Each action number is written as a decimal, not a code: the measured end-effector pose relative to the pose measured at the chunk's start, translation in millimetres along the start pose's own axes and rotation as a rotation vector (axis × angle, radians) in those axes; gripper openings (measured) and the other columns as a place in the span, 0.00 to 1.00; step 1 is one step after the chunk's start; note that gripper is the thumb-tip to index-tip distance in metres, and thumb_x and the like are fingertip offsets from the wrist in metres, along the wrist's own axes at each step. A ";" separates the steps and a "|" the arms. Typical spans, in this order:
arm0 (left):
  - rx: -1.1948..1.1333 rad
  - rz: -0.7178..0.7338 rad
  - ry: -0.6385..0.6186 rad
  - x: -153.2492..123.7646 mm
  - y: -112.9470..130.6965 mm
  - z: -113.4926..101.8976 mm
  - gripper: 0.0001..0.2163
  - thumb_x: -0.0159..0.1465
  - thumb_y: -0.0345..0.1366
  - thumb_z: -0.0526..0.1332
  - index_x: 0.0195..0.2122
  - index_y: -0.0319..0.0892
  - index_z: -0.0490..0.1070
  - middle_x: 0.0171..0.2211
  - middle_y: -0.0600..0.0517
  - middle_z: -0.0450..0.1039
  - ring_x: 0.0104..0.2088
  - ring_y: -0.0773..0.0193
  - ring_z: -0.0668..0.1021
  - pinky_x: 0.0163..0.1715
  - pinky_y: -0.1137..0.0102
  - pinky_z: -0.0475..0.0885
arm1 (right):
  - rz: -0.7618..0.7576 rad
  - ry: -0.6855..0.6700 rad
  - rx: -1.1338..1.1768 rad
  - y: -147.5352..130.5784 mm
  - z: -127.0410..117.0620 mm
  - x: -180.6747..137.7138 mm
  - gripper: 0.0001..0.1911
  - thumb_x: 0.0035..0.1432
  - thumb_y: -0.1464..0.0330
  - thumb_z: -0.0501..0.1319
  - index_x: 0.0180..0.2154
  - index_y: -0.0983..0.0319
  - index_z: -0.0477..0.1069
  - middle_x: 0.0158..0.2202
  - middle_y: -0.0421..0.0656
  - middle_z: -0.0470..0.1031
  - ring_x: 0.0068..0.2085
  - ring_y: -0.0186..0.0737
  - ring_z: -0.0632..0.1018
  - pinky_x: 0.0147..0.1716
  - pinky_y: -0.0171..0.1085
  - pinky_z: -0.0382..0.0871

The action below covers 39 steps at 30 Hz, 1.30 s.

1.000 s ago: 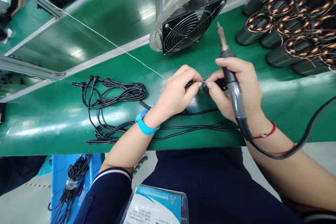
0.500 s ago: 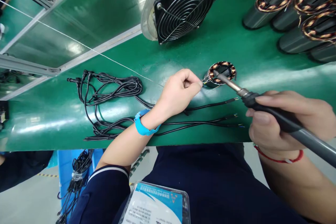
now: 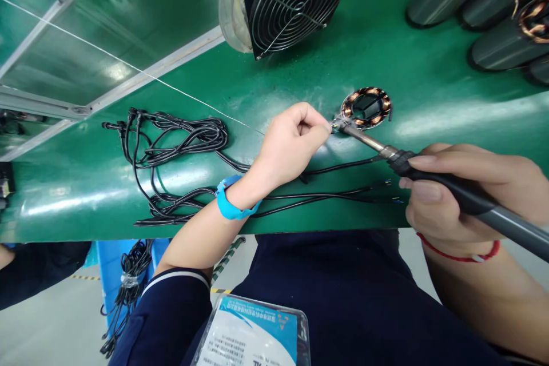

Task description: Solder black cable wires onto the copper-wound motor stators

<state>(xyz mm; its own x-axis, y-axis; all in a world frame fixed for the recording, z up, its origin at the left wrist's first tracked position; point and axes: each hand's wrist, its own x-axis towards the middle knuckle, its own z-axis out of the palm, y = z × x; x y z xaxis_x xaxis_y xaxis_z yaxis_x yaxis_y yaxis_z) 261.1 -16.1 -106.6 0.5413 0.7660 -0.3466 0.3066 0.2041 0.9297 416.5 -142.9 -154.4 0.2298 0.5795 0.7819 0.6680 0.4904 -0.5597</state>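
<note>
Soldering iron (image 3: 461,191) has shifted leftward, its tip now at the thin wires (image 3: 335,125).
Left hand (image 3: 294,140) pinches these, thumb against forefinger; right hand (image 3: 501,183) is wrapped round the iron; the copper-wound stator (image 3: 383,105) sits just right of frame center.

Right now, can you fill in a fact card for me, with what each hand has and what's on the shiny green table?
Left hand: pinching thin wires
Right hand: gripping a black-and-grey, pen-shaped soldering iron with a metal tip
Tip: right by the wires; touching or not is hard to tell
Beside the tip: dark cylinder with a copper-wound ring
Table's left: looped black cables
Table's far side: square black fan with round metal guard
Table's far right: more dark, copper-topped cylinders
Wrists: bright blue band left, red bracelet right
</note>
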 end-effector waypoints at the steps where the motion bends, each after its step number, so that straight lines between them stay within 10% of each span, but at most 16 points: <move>1: -0.005 0.002 0.005 0.1 0.0 0.0 0.11 0.59 0.21 0.57 0.24 0.43 0.63 0.17 0.60 0.59 0.18 0.73 0.60 0.19 0.72 0.55 | -0.001 0.002 0.000 0.4 0.1 0.0 0.18 0.56 0.69 0.66 0.50 0.59 0.78 0.24 0.39 0.74 0.22 0.34 0.74 0.18 0.35 0.68; 24: -0.073 0.027 0.023 -0.5 0.5 2.0 0.11 0.58 0.20 0.57 0.23 0.41 0.63 0.17 0.61 0.59 0.17 0.75 0.60 0.19 0.75 0.57 | 0.030 0.036 -0.111 -3.9 -1.6 2.4 0.16 0.61 0.64 0.64 0.51 0.56 0.77 0.25 0.38 0.74 0.23 0.31 0.73 0.22 0.36 0.65; 33: -0.090 0.043 0.024 1.4 -2.5 2.1 0.11 0.57 0.20 0.57 0.23 0.41 0.63 0.16 0.62 0.59 0.17 0.76 0.61 0.18 0.76 0.57 | 0.253 -0.103 -0.041 -14.3 12.9 23.6 0.27 0.64 0.69 0.62 0.63 0.50 0.63 0.57 0.40 0.74 0.49 0.40 0.81 0.45 0.39 0.79; 39: -0.119 0.017 0.027 0.7 0.4 2.2 0.10 0.57 0.21 0.58 0.23 0.41 0.63 0.16 0.62 0.59 0.16 0.76 0.60 0.18 0.77 0.56 | 0.265 -0.355 -0.285 -17.8 16.7 41.3 0.23 0.65 0.69 0.60 0.60 0.53 0.63 0.45 0.37 0.81 0.51 0.41 0.80 0.51 0.46 0.75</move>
<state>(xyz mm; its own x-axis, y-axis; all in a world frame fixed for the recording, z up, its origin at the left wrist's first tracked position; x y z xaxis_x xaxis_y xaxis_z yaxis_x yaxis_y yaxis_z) 263.3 -16.9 -106.8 0.5237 0.7859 -0.3287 0.2012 0.2608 0.9442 402.4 -116.9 -116.7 0.1956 0.8688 0.4549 0.7973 0.1293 -0.5896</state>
